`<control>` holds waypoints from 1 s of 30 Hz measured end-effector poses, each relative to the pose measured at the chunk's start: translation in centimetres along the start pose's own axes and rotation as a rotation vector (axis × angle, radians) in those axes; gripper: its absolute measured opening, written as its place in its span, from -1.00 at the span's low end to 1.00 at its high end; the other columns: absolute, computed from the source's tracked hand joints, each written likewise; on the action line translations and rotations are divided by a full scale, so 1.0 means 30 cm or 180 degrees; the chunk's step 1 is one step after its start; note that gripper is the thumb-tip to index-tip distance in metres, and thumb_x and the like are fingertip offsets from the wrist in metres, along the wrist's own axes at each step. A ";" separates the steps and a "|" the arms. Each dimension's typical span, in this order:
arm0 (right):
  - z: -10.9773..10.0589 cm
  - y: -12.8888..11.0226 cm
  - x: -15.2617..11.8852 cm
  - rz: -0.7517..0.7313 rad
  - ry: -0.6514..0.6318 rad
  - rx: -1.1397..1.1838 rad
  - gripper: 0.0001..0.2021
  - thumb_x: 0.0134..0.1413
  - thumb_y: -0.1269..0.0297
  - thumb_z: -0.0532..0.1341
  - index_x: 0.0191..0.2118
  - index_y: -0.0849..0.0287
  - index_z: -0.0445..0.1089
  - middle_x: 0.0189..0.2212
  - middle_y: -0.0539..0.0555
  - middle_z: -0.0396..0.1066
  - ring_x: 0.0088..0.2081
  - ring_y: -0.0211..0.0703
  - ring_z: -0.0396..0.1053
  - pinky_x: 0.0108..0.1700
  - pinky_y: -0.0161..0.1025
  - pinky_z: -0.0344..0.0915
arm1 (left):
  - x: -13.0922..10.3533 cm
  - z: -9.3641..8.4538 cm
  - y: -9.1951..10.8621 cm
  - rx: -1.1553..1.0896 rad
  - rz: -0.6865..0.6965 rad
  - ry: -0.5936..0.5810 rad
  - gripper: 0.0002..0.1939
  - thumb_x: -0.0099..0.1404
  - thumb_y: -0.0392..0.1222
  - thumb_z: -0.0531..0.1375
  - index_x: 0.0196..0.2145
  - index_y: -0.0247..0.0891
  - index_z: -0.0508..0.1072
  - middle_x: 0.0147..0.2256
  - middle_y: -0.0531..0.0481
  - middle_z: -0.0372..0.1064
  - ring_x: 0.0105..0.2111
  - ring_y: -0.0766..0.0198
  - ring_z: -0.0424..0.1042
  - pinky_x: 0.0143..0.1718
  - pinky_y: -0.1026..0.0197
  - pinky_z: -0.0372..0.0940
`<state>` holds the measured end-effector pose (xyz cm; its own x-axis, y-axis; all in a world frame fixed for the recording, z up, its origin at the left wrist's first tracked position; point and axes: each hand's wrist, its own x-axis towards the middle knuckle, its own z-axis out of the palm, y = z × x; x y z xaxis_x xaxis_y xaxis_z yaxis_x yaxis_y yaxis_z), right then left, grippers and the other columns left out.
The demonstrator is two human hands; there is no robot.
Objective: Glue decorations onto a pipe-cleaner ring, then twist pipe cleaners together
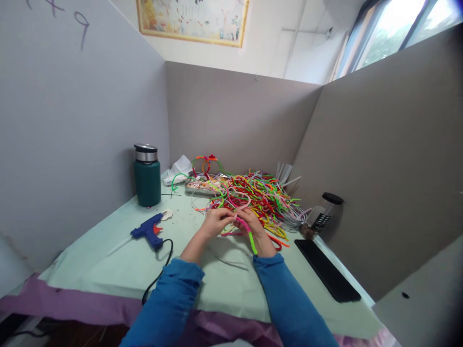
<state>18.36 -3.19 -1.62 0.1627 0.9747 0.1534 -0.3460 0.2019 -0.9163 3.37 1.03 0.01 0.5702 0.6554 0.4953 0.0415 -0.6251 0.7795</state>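
Note:
In the middle of the table both my hands meet at a fuzzy pipe-cleaner strip, pink at the top and bright green at its lower end. My left hand pinches near its upper end, fingers closed. The strip hangs down across my right hand, whose fingers are also closed around the upper part. A pale pink loop rises just beyond my fingertips; whether it joins the strip I cannot tell. Right behind my hands lies a big heap of coloured pipe cleaners. Thin grey wires lie below my hands.
To the left are a blue glue gun with a black cord and a green flask. A metal tray of small pieces stands at the back. On the right lie a black strip and a tilted clear container. Partitions enclose the table.

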 end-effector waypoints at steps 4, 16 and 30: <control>0.015 0.016 -0.009 -0.0079 -0.0123 0.0173 -0.74 -0.24 0.14 0.38 -0.50 0.12 0.31 -0.61 -0.08 0.26 -0.59 -0.32 0.18 -0.49 -0.30 0.19 | -0.004 -0.005 0.029 -0.0491 -0.0015 0.0235 -0.77 0.12 -0.08 0.20 -0.45 -0.33 0.50 -0.47 -0.03 0.45 -0.45 0.32 0.34 -0.37 0.31 0.23; 0.040 0.028 -0.012 -0.0278 -0.0116 -0.0039 -0.71 -0.23 0.05 0.37 -0.40 0.10 0.38 -0.54 -0.03 0.29 -0.56 -0.31 0.15 -0.52 -0.32 0.14 | 0.019 0.007 -0.023 -0.0872 -0.0435 0.0985 -0.75 0.07 -0.08 0.22 -0.39 -0.33 0.50 -0.44 -0.03 0.45 -0.43 0.31 0.37 -0.35 0.29 0.24; 0.056 0.043 -0.007 -0.0916 0.0318 -0.0676 -0.81 -0.07 0.13 0.30 -0.37 0.13 0.50 -0.62 -0.05 0.26 -0.58 -0.33 0.12 -0.53 -0.32 0.08 | 0.031 0.002 -0.042 -0.1742 -0.0974 0.1152 -0.64 0.03 0.05 0.23 -0.41 -0.34 0.40 -0.67 0.16 0.19 -0.71 0.51 0.05 -0.66 0.37 -0.05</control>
<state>16.32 -2.98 -2.20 0.3184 0.8647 0.3886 -0.0752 0.4316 -0.8989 3.91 2.39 -0.53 0.2873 0.9256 0.2462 -0.3151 -0.1514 0.9369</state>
